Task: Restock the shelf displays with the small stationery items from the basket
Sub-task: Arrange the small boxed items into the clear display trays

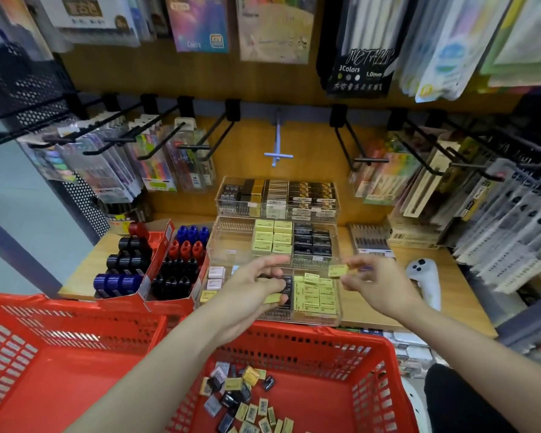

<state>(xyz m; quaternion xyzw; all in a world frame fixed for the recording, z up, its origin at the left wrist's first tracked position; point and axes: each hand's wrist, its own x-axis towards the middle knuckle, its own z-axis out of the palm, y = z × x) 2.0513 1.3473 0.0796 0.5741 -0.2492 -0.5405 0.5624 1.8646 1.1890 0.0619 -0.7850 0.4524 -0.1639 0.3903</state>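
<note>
A: Where are all the little erasers?

B: Most lie loose in the red basket [297,345], at six o'clock, low and near the person. Some already fill the clear tray [339,310] on the shelf, at twelve o'clock from the basket.

A: What are the hands doing?

B: The left hand [256,292] curls round a yellow eraser [273,297], over the tray's dark erasers. The right hand [375,285] pinches another yellow eraser [338,270] with its fingertips.

A: Which one goes in first?

B: I think the right one. It hangs just above the yellow stack [317,296], at about five o'clock from it. Its long side runs left to right, like the ones below.
</note>
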